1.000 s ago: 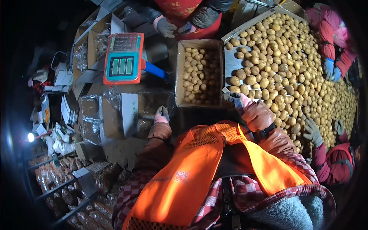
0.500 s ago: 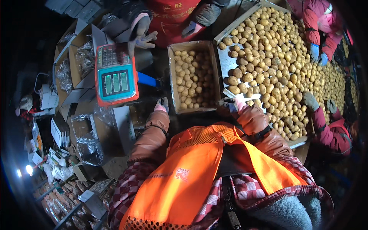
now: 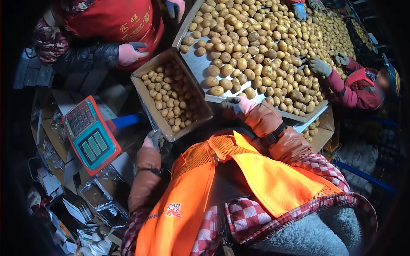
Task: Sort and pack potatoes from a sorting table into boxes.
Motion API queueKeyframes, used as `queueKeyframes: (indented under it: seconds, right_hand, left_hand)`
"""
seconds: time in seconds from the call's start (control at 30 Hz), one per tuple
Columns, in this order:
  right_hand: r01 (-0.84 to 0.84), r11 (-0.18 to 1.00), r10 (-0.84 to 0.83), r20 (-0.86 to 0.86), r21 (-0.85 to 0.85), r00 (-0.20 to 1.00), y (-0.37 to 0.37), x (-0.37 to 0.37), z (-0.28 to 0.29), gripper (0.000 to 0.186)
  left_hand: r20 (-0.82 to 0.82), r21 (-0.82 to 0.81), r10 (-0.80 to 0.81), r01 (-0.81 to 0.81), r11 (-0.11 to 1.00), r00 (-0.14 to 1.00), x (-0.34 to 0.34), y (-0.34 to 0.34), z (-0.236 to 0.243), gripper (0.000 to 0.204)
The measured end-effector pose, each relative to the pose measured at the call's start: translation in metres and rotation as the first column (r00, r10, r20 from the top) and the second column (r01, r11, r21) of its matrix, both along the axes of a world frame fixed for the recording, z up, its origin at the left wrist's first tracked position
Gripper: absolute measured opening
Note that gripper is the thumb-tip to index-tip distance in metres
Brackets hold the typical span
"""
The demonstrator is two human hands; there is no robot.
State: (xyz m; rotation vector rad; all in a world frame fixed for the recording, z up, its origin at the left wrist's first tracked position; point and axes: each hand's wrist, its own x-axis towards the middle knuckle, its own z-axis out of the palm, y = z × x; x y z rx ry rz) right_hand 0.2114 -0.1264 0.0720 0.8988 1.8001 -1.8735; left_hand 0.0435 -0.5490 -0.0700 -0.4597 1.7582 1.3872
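Note:
My left hand (image 3: 152, 141), in a grey and pink glove, is at the near-left corner of the cardboard box (image 3: 198, 111) of small potatoes; its fingertips are too dim to tell whether they grip it. My right hand (image 3: 235, 104), gloved alike, has curled fingers beside that box, at the near edge of the metal sorting tray (image 3: 183, 34); what they hold, if anything, is hidden. Loose potatoes (image 3: 243, 47) cover much of the tray. Left of the box stands an orange and teal digital scale (image 3: 92, 134) with a blue post.
A co-worker in a red apron (image 3: 111, 21) stands beyond the box, one gloved hand (image 3: 130, 53) near it. A co-worker in maroon (image 3: 358, 89) reaches onto the tray from the right, and another's hand (image 3: 299, 10) is at its far side. Open cartons with plastic film (image 3: 96, 196) crowd the left.
My view has turned, so box, tray and scale appear rotated. The apron-wearing co-worker's hand has left the scale for the box's side. My left hand is closer to the box's corner.

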Motion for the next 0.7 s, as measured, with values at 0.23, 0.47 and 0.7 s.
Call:
queueKeyframes:
  seconds: [0.23,0.47,0.7]
  right_hand:
    - [0.257,0.429,0.092,-0.325,0.866,0.941,0.108,-0.064,-0.005,0.039]
    - [-0.314,0.123,0.387,0.246,0.941,0.889,0.114,-0.164,0.022,0.047]
    - [0.059,0.896,0.193,-0.507,0.439,0.840,0.035,-0.178,0.021,0.040]
  left_hand:
    - [0.163,-0.185,0.498,-0.469,0.863,0.852,0.045,-0.047,0.018,0.055]
    - [-0.021,-0.158,0.443,-0.441,0.884,0.896,0.091,-0.023,0.009,0.067]
    - [0.001,-0.250,0.565,-0.547,0.799,0.825,0.113,-0.026,0.004,0.058]
